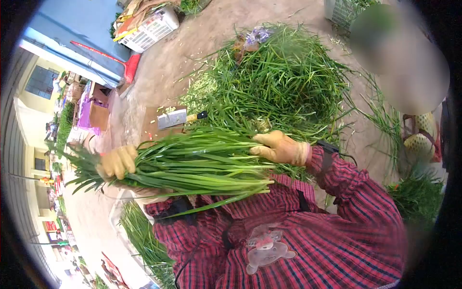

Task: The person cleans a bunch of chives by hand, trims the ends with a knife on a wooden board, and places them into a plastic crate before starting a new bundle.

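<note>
A thick bundle of long green garlic chives point(207, 164) lies crosswise in front of my body, pale stem ends to the right and leaf tips to the left. My gloved left hand point(117, 163) is closed around the leafy end. At the stem end, my gloved right hand point(281, 147) pinches some stems between thumb and fingers. Just beyond the bundle, a cleaver point(173, 118) with a wooden handle rests on a brown board point(150, 129). A large heap of loose chives point(298, 77) covers the floor further off, pale trimmings point(204, 91) scattered on its left side.
A white crate point(153, 30) stands at the upper left near a red broom point(131, 67). Another crate point(340, 13) is at the top right, near a blurred person point(402, 62). More chives point(139, 233) lie at my lower left, and other greens point(418, 200) at the right.
</note>
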